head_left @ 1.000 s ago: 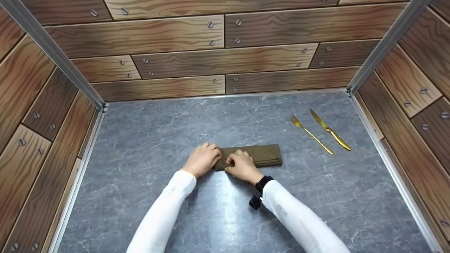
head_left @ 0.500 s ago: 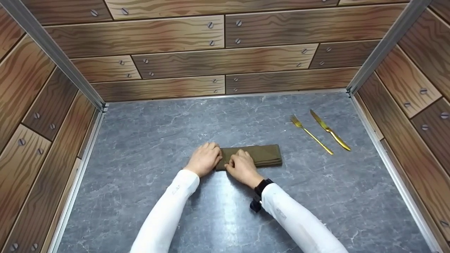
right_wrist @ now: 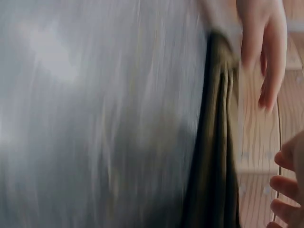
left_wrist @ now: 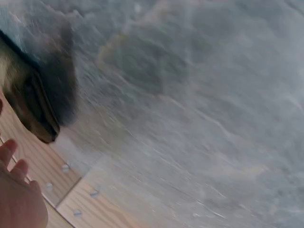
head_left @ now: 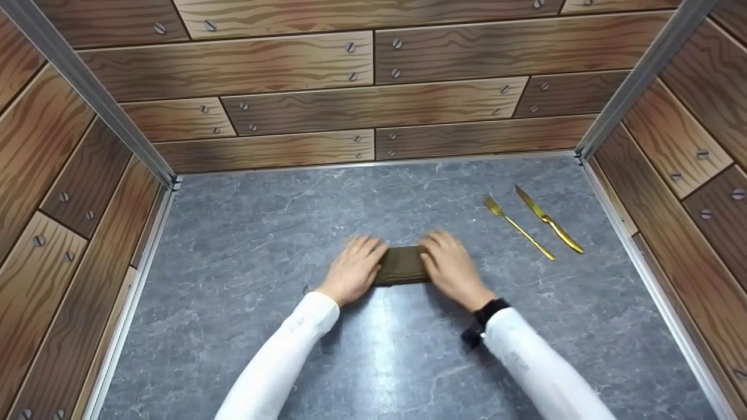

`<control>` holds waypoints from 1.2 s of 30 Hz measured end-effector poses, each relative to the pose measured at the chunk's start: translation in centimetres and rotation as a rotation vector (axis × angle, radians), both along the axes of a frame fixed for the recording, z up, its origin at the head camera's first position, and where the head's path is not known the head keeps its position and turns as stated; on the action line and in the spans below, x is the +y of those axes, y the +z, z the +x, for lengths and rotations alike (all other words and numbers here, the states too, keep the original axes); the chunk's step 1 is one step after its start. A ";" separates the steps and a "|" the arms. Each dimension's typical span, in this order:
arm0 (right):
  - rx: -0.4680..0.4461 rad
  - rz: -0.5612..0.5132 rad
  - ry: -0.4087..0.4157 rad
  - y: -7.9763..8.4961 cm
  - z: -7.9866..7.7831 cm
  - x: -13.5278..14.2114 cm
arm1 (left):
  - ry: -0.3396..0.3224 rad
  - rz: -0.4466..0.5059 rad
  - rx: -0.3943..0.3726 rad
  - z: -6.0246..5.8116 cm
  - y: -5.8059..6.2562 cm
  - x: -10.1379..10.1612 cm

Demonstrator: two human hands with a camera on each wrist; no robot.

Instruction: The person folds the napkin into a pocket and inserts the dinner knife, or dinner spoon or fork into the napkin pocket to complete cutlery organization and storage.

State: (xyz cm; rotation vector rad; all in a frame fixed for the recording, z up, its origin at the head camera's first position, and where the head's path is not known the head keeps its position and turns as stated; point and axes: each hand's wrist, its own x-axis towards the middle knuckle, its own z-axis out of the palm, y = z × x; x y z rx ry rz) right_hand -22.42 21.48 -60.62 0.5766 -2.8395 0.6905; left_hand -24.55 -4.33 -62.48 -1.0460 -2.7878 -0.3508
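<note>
A folded olive-brown cloth point(head_left: 402, 265) lies on the grey marbled table between both hands, its stacked layers showing along the near edge. My left hand point(head_left: 353, 265) is over its left end, fingers extended and slightly bent. At the right end is my right hand point(head_left: 452, 265), blurred, its fingers loosely bent at the cloth's edge. The left wrist view has one corner of the cloth point(left_wrist: 33, 99) at the left, with fingertips below. In the right wrist view the layered edge of the cloth point(right_wrist: 216, 142) shows, with relaxed fingers point(right_wrist: 285, 190) to its right.
A gold fork point(head_left: 519, 227) and a gold knife point(head_left: 548, 219) lie side by side at the back right of the table. Wood-patterned panels point(head_left: 373, 64) wall in the back and both sides.
My right hand has left the middle of the cloth and moved to its right end. The left hand has shifted slightly right and loosened. Less of the cloth shows between the hands.
</note>
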 end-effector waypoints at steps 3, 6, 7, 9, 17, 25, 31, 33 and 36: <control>-0.047 0.148 0.016 -0.3 -0.4 1.9 | -0.029 -0.040 -0.080 0.2 0.0 0.9; -0.130 0.239 0.054 -1.2 -0.6 2.9 | -0.004 -0.068 -0.196 0.2 -0.1 1.7; -0.154 0.260 0.066 -1.5 -0.5 3.1 | 0.014 -0.074 -0.237 0.1 -0.2 1.9; -0.192 0.298 0.083 -2.1 -0.4 3.3 | 0.052 -0.084 -0.302 0.1 -0.5 2.2; -0.173 0.371 0.100 -3.4 -0.4 3.9 | 0.117 -0.214 -0.320 -0.4 -2.0 2.4; -0.144 0.370 0.106 -3.6 -0.3 4.0 | 0.141 -0.320 -0.205 0.1 -2.3 2.8; -0.146 0.357 0.105 -3.7 -0.3 4.0 | 0.138 -0.314 -0.182 0.0 -2.6 2.8; -0.146 0.357 0.108 -3.8 -0.4 4.0 | 0.137 -0.309 -0.191 0.0 -2.6 2.8; -0.151 0.365 0.112 -3.9 -0.4 4.1 | 0.135 -0.315 -0.206 0.0 -2.4 2.8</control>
